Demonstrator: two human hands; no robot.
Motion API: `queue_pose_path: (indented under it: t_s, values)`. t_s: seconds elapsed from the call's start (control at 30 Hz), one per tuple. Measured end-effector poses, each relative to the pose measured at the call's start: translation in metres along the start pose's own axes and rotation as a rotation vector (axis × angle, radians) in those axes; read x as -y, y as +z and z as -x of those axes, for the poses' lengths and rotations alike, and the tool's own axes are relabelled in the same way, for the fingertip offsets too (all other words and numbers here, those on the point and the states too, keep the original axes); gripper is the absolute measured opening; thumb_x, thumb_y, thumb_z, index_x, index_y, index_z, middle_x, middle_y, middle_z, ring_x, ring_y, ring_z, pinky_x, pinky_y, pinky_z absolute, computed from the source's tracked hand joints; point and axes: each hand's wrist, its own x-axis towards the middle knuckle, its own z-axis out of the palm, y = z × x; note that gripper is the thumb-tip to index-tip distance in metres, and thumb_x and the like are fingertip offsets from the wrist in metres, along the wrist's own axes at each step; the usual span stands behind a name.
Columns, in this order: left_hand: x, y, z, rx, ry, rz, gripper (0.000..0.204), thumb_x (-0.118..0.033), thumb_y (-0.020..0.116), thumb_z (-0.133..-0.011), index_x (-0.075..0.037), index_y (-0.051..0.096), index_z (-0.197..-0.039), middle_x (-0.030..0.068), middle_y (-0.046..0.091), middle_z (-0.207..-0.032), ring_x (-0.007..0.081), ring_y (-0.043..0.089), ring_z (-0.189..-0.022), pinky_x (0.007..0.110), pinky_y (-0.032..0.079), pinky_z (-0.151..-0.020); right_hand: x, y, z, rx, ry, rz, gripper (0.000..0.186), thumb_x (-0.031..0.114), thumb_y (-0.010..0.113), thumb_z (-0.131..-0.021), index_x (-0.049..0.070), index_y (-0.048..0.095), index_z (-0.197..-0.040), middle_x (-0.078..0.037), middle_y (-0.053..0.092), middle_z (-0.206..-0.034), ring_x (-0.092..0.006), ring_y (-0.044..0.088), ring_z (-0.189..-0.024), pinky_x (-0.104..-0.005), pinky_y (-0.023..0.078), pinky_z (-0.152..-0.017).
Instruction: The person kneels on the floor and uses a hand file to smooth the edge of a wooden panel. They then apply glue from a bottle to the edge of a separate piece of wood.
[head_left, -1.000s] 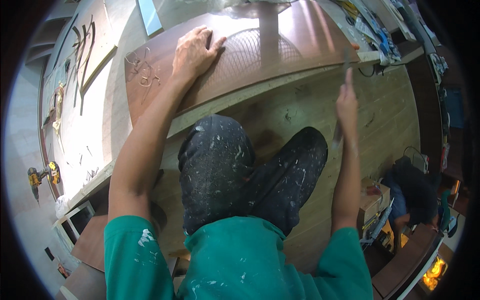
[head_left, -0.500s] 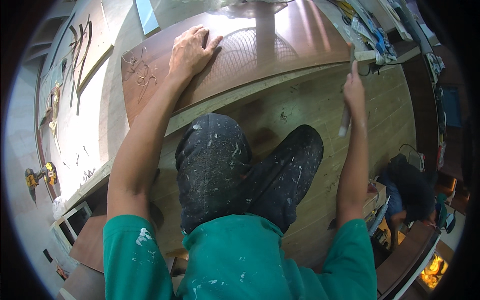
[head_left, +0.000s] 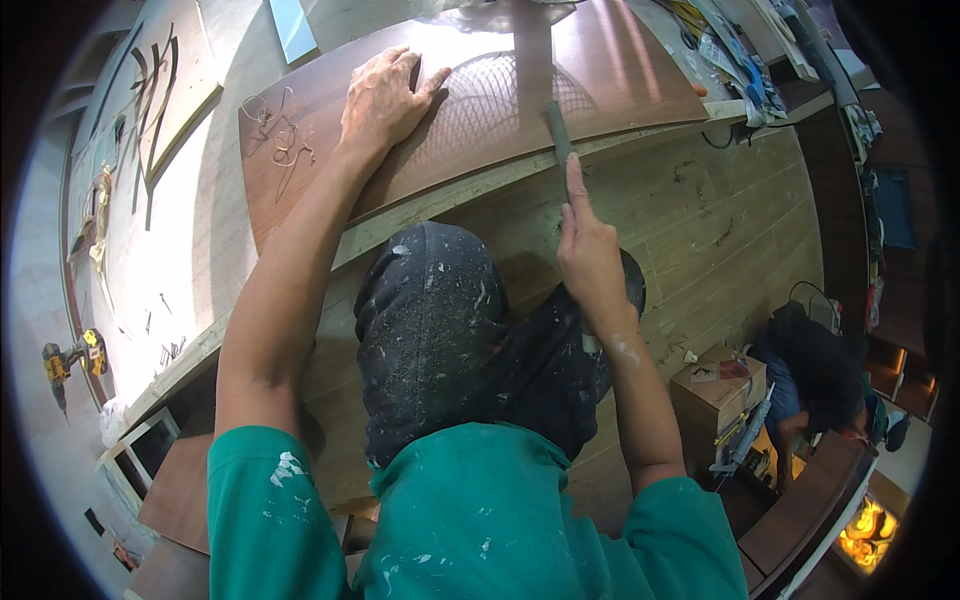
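Observation:
A brown wood-look panel (head_left: 460,165) lies on the pale workbench, its long near edge running along the bench edge. My left hand (head_left: 385,105) rests on the panel, fingers stretched and thumb spread, pressing on its surface. In my right hand (head_left: 592,250) is a long grey file (head_left: 557,130), the index finger laid along it. Its far end reaches over the panel's near edge, and the handle end shows below my wrist. Thin curled shavings (head_left: 285,145) lie on the panel's left part, left of my left hand.
A yellow-black cordless drill (head_left: 72,362) sits at far left. Dark strips (head_left: 155,110) lie on a board at upper left. Tools and packets (head_left: 735,70) crowd the bench's right end. Lower right, a cardboard box (head_left: 715,390) stands on the floor near another person (head_left: 815,370) bending down.
My right hand has swept left with the file, from the panel's right end to nearer its middle. The left hand stays put on the panel.

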Motion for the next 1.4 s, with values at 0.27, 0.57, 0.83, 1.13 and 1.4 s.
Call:
queue_pose_path:
  t_s: [0.27, 0.57, 0.83, 1.13, 1.4]
  values:
    - [-0.007, 0.0, -0.002, 0.038, -0.001, 0.017, 0.064, -0.058, 0.06, -0.101, -0.002, 0.07, -0.13, 0.017, 0.063, -0.145, 0.0334, 0.057, -0.137, 0.046, 0.039, -0.119, -0.034, -0.027, -0.058, -0.103, 0.245, 0.003, 0.062, 0.019, 0.047, -0.109, 0.026, 0.027, -0.168, -0.027, 0.067, -0.074, -0.0404, 0.068, -0.064, -0.0529, 0.052, -0.065]
    - [-0.009, -0.003, -0.002, 0.052, -0.003, 0.028, 0.064, -0.059, 0.059, -0.101, -0.003, 0.07, -0.131, 0.0182, 0.062, -0.146, 0.0339, 0.058, -0.137, 0.047, 0.039, -0.119, -0.061, -0.053, -0.07, -0.191, 0.306, 0.046, 0.061, 0.019, 0.044, -0.11, 0.025, 0.028, -0.168, -0.024, 0.068, -0.072, -0.0365, 0.069, -0.062, -0.0502, 0.053, -0.06]
    - [0.003, 0.004, 0.003, -0.015, -0.01, 0.001, 0.063, -0.058, 0.06, -0.101, -0.002, 0.071, -0.13, 0.0179, 0.063, -0.145, 0.0345, 0.058, -0.137, 0.046, 0.04, -0.119, -0.007, -0.007, -0.011, 0.054, 0.126, -0.011, 0.066, 0.016, 0.049, -0.108, 0.028, 0.026, -0.169, -0.03, 0.068, -0.08, -0.0351, 0.068, -0.06, -0.0493, 0.053, -0.062]
    - [0.002, -0.001, 0.003, 0.0, -0.015, -0.009, 0.064, -0.057, 0.059, -0.101, -0.001, 0.07, -0.131, 0.0181, 0.064, -0.145, 0.0329, 0.058, -0.137, 0.046, 0.039, -0.119, -0.039, -0.017, -0.037, -0.177, 0.132, -0.047, 0.06, 0.019, 0.041, -0.111, 0.029, 0.025, -0.169, -0.022, 0.065, -0.071, -0.0295, 0.06, -0.053, -0.048, 0.049, -0.056]
    - [-0.01, 0.009, -0.005, -0.028, 0.022, 0.005, 0.065, -0.058, 0.059, -0.101, -0.001, 0.071, -0.13, 0.0169, 0.063, -0.145, 0.0332, 0.058, -0.137, 0.046, 0.04, -0.118, -0.151, -0.063, -0.088, -0.319, 0.287, 0.002, 0.061, 0.019, 0.042, -0.11, 0.028, 0.028, -0.168, -0.024, 0.065, -0.076, -0.0282, 0.059, -0.059, -0.0486, 0.049, -0.061]
